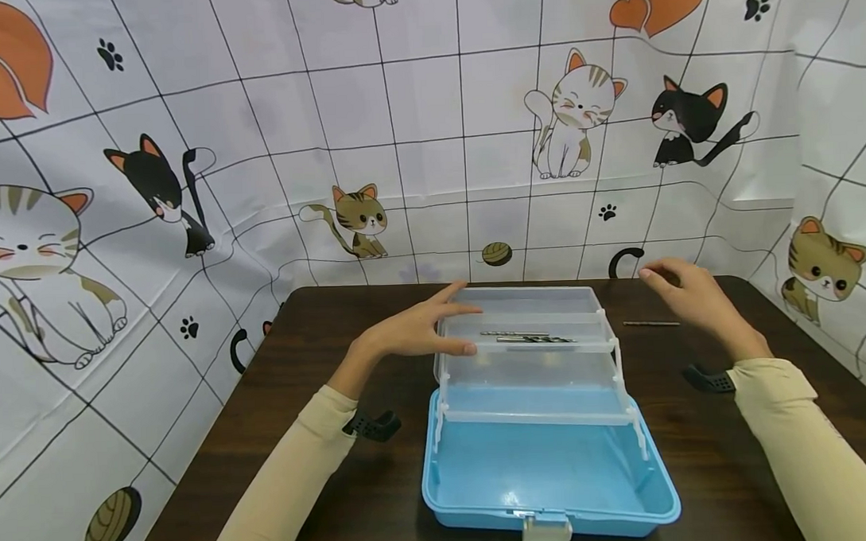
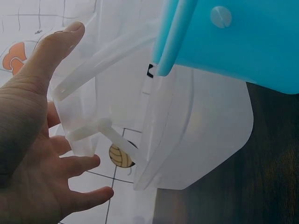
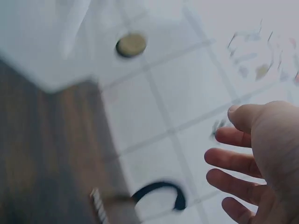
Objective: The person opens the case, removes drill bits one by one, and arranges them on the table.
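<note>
A toolbox with a light-blue base (image 1: 526, 466) stands with its clear lid (image 2: 215, 126) raised at the back and its translucent tray (image 1: 465, 370) lifted out on hinged arms. Two twist drill bits (image 1: 536, 339) lie in the upper tray section. My left hand (image 1: 413, 325) is at the tray's left end, fingers spread, thumb on the near side and the other fingers around behind the edge. To the right, my right hand (image 1: 699, 297) hovers over the table, its fingers loosely bent with nothing in them. Below and left of it, another drill bit (image 1: 651, 323) lies on the wood.
The dark brown table (image 1: 320, 314) meets a white sheet (image 1: 429, 159) with a grid and cartoon cats behind and at both sides. A white latch (image 1: 546, 535) hangs from the base's front edge. Both wrists wear black straps (image 1: 372, 425).
</note>
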A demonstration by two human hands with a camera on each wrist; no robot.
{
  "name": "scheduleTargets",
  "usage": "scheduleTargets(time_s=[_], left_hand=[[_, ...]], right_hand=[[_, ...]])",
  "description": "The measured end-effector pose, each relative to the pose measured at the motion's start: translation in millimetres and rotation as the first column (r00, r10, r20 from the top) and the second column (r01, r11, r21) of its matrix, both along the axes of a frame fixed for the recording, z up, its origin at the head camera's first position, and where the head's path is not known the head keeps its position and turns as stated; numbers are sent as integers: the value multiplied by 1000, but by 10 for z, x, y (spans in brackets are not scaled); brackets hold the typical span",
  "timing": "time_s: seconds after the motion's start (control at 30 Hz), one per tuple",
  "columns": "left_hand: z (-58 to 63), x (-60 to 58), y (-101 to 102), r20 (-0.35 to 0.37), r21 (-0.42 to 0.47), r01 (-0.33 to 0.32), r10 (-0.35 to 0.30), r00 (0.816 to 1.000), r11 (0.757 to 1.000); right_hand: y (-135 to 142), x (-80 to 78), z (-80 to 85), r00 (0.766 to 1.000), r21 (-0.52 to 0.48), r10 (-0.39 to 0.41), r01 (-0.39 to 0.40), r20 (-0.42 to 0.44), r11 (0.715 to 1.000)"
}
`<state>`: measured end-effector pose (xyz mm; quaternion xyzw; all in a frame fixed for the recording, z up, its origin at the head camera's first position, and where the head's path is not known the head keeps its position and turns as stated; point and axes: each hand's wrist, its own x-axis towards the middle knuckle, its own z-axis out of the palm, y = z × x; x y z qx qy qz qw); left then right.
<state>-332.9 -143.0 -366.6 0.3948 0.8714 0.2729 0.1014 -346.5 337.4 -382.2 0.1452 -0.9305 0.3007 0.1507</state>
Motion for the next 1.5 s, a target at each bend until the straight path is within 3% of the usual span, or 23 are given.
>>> scheduleTargets(time_s=[0.2,0.4,0.73,0.97,1.1,1.23,1.37,1.5], left_hand=[[18,3,6,0,-6,0,0,1000,1000],[10,-1,10,-9,-2,3,-3,1000,1000],[2,7,6,-4,13,0,0,1000,1000],[1,8,3,-7,10,2,-2,1000,1000],[-3,5,6,-10,8,7,-7,1000,1000],[-9,7,5,-12,6,6,-6,1000,1000],[-9,10,1,-24,5,2,-2,1000,1000],[-6,9,1,-29,3,-1,1,1000,1000]], right_hand=[[-368,209,328,992,-27,29,-33,-120,999],[-710,377,489,966,-10,148,-154,-214,988],[-1076,585,533,918,116,374,-361,-131,925],[-1234,629,449,843,170,530,-511,-89,842],[-1278,628,406,818,181,574,-559,-40,809],[-1312,615,380,797,197,603,-584,-49,788],[-1336,597,361,795,216,602,-577,-72,788],[-1350,595,362,834,262,549,-519,-54,814]])
